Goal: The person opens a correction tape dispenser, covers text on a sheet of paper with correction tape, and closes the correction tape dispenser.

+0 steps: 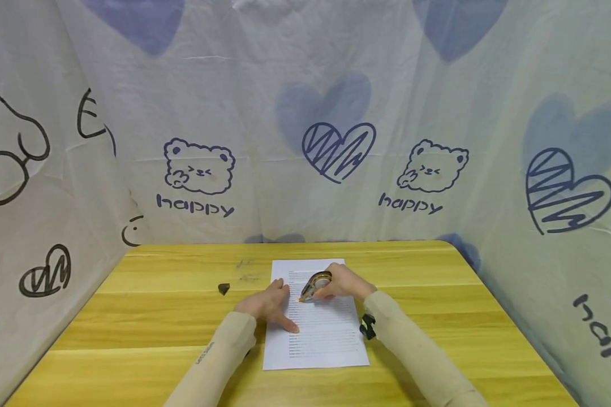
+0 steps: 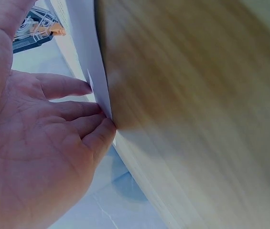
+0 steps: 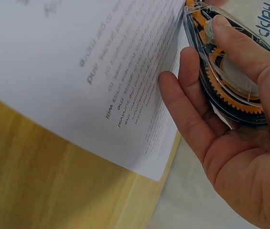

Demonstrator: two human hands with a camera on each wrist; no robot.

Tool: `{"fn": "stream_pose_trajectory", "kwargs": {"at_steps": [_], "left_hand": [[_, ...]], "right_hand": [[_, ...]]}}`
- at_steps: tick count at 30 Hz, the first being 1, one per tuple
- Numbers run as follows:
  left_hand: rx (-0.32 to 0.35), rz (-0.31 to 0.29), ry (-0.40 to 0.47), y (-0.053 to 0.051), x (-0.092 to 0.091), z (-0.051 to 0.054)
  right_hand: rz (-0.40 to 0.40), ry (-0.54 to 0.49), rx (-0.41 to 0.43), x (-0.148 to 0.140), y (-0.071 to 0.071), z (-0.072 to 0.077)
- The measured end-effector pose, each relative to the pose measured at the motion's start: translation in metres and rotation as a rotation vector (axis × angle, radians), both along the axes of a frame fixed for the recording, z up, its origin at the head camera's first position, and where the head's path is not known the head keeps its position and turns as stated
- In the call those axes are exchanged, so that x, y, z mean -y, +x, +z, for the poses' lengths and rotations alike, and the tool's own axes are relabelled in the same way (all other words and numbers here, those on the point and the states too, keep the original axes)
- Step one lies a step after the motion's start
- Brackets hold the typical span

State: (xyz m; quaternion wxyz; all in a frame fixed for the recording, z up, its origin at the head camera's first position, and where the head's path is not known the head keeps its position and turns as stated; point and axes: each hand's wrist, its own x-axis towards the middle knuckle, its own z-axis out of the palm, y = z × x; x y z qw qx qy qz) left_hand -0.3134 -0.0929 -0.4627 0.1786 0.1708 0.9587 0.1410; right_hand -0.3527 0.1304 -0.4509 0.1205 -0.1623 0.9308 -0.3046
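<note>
A printed sheet of paper (image 1: 326,345) lies on the wooden table, its lines of text running across it. My right hand (image 1: 343,281) grips a correction tape dispenser (image 1: 318,281) with a clear case and orange gears, which show up close in the right wrist view. The dispenser's orange tip points down at the text near the sheet's left side; whether it touches the paper I cannot tell. My left hand (image 1: 267,305) rests on the left edge of the sheet with fingers extended. In the left wrist view, its fingertips (image 2: 107,125) touch the paper's edge.
A small dark cap-like piece (image 1: 224,289) lies on the table (image 1: 173,322) left of the paper. Faint dark marks show on the wood near the sheet's upper left. A printed cloth (image 1: 265,169) with hearts and bears hangs behind and at both sides.
</note>
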Motion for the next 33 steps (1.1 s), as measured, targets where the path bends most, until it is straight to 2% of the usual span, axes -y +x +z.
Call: {"fn": "stream_pose_trajectory", "kwargs": {"at_steps": [10, 22, 33], "left_hand": [[-0.007, -0.001, 0.004, 0.002, 0.000, 0.003], [-0.010, -0.001, 0.006, 0.000, -0.001, 0.001], [-0.013, -0.003, 0.005, 0.000, -0.001, 0.000]], "right_hand": [[-0.007, 0.000, 0.015, -0.003, -0.001, 0.000], [-0.022, 0.012, 0.031, -0.008, -0.001, 0.000], [-0.023, 0.017, 0.012, -0.012, -0.001, 0.000]]}}
